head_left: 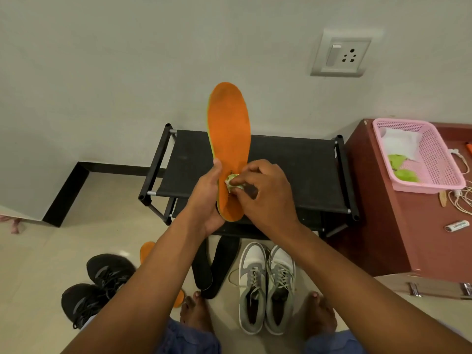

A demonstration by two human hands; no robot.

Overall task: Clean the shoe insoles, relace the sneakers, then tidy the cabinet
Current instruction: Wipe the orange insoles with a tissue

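I hold an orange insole (228,129) upright over the black shoe rack (288,172). My left hand (207,200) grips its heel end from the left. My right hand (263,192) pinches a small crumpled pale green cloth (233,182) against the insole's lower part. On the floor below lie two black insoles (217,267), a pair of grey and white sneakers (268,287), a pair of black sneakers (99,284) and another orange insole (146,249), mostly hidden by my left forearm.
A reddish-brown cabinet (383,213) stands at the right, carrying a pink basket (434,159) with white and green cloths, loose laces (462,198) and a small white tube (457,226). A wall socket (341,56) is above. My bare feet are near the sneakers.
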